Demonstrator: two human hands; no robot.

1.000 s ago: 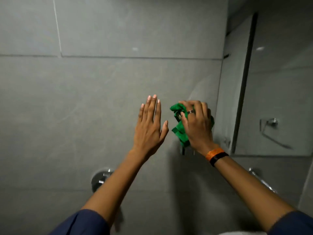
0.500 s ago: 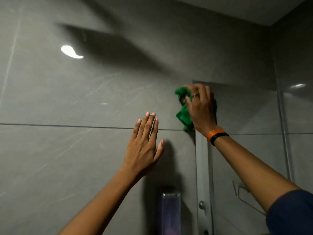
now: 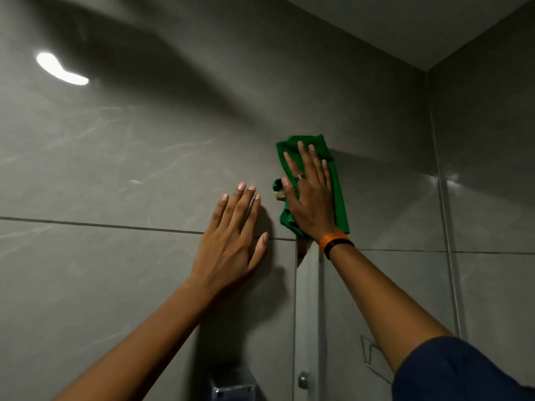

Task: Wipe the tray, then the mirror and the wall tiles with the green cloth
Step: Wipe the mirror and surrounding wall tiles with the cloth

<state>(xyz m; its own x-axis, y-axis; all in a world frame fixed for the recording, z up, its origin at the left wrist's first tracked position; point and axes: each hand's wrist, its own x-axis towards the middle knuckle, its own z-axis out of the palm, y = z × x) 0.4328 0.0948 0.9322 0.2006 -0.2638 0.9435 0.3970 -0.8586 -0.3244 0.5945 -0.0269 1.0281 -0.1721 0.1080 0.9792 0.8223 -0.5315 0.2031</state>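
Observation:
My right hand [image 3: 311, 198] lies flat with spread fingers on the green cloth [image 3: 339, 198] and presses it against the top left corner of the mirror [image 3: 390, 204], where the mirror meets the grey wall tiles [image 3: 115, 169]. The cloth reaches a little above and to the right of my fingers. My left hand [image 3: 231, 241] rests flat on the tiles just left of the mirror's edge, fingers apart, holding nothing. No tray is in view.
A small box-shaped fitting [image 3: 231, 383] sticks out from the wall at the bottom. A metal knob [image 3: 303, 380] sits on the mirror's left edge. The side wall [image 3: 492, 169] and the ceiling [image 3: 405, 24] close the corner at the upper right.
My view has tilted upward. My right hand has gone from bunching the cloth to pressing it flat, higher up at the mirror's top corner. My left hand stays flat on the tiles.

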